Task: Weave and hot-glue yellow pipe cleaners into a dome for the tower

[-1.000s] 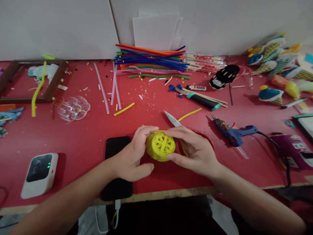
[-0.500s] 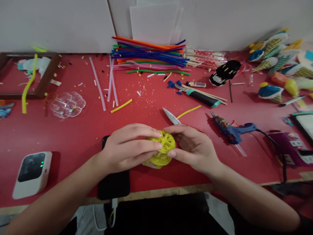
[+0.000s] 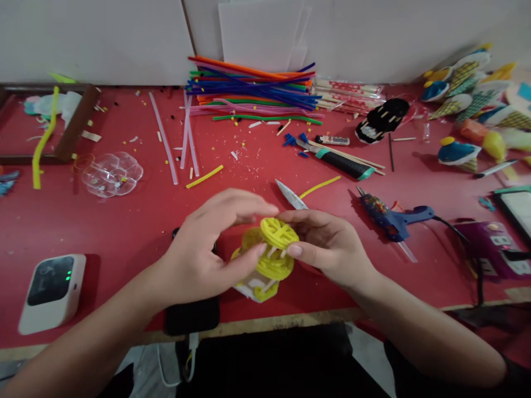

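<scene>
L hand (image 3: 199, 249), R hand (image 3: 336, 249) v. close, fingers (image 3: 244, 207) bent

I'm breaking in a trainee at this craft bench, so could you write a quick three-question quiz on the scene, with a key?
1. What does the right hand hold?
a) the phone
b) the yellow craft piece
c) the black-and-green cutter

2. True or false: the blue glue gun lies farther right in the picture than the yellow craft piece.

3. Fill in the colour: the small lights on the white device glow ____.

Key: 1 b; 2 true; 3 green.
</scene>
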Motion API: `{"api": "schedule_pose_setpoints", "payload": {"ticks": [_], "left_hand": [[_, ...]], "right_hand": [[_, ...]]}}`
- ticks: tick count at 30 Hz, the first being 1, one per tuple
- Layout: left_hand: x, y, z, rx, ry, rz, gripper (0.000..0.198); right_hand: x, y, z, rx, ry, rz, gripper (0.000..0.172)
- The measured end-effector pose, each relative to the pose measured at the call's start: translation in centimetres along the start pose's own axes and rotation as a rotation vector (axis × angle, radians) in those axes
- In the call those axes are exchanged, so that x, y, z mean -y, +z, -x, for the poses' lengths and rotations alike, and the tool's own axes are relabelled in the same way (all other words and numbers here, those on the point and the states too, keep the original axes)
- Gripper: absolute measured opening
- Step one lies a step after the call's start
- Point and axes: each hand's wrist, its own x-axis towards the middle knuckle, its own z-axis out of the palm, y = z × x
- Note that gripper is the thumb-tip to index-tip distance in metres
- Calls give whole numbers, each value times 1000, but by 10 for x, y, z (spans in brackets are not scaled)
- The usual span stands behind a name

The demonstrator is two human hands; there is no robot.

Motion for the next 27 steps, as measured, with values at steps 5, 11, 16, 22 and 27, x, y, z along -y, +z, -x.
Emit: {"api": "schedule_pose_setpoints", "payload": {"ticks": [5, 11, 16, 22, 27], "left_hand": [[8, 10, 8, 128, -243, 322, 62], [14, 14, 11, 29, -81, 176, 62], [16, 21, 14, -85, -73, 136, 61], [22, 27, 18, -143, -112, 158, 59], [25, 29, 20, -151, -161, 129, 58]], "right_hand": [[-1, -2, 6, -3, -385, 473, 49], [1, -2, 10, -10, -624, 674, 40], [-1, -4, 12, 0, -713, 758, 9], [1, -5, 9, 3, -687, 787, 8], [7, -8, 7, 48, -623, 840, 12]]}}
